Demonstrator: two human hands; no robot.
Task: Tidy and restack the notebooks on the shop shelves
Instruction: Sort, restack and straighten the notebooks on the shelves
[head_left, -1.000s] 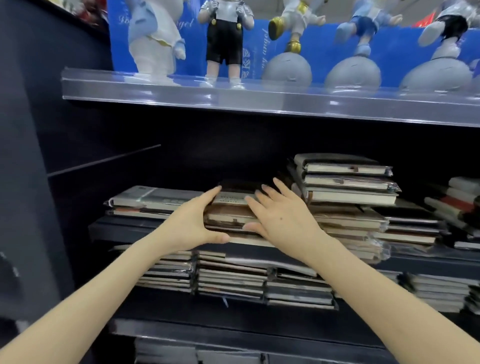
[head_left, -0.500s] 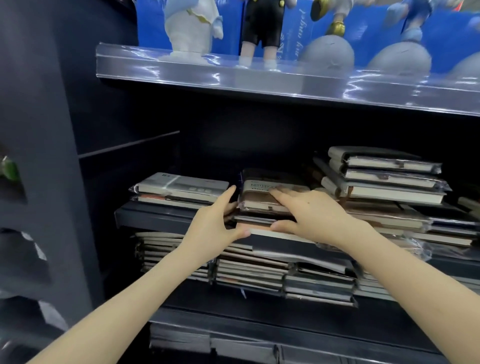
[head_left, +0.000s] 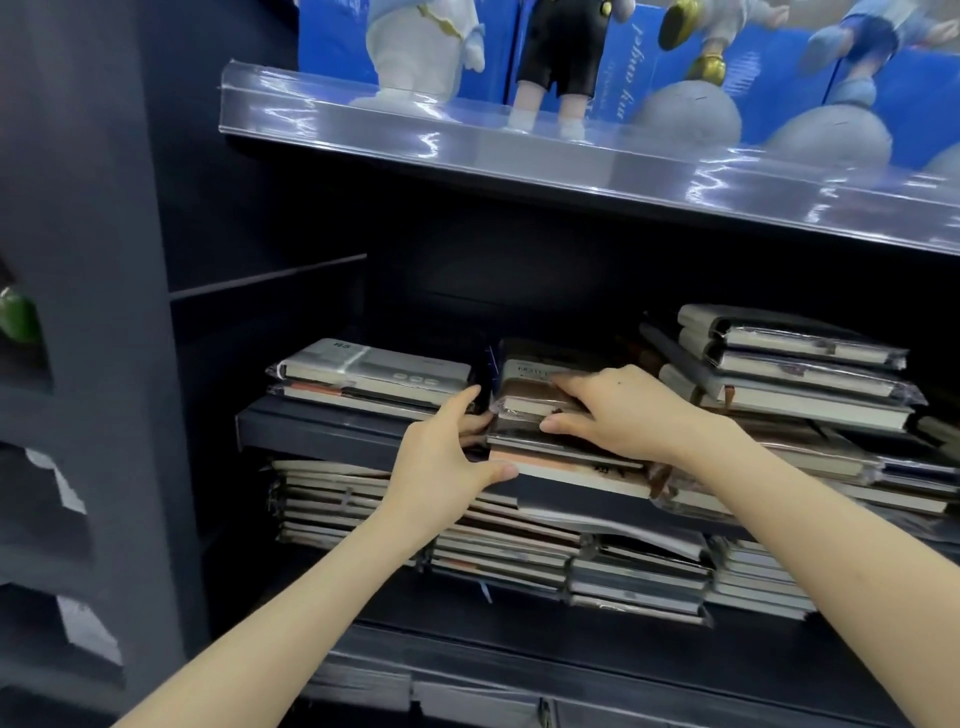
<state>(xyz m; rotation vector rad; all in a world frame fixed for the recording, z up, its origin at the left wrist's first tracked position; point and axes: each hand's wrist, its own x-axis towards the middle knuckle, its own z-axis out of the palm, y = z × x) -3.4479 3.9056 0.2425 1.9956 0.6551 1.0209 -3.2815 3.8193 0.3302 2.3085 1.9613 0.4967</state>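
a dark navy shelving unit (head_left: 322, 431) fills the view. its top shelf, fronted by a clear plastic strip (head_left: 467, 150), carries painted toy figurines (head_left: 558, 57). flat piles of notebooks (head_left: 519, 551) fill the lowest visible shelf. on the middle shelf lie a tall right stack of grey wrapped notebooks (head_left: 795, 374), a low left stack of grey-white notebooks (head_left: 374, 371) and, between them, a middle stack of plastic-wrapped brown and black notebooks (head_left: 530, 384). the right hand (head_left: 618, 410) pinches its upper notebooks, fingers on top, thumb at the front edge. the left hand (head_left: 441, 462) clasps its left side, thumb hooked under the lower front edge.
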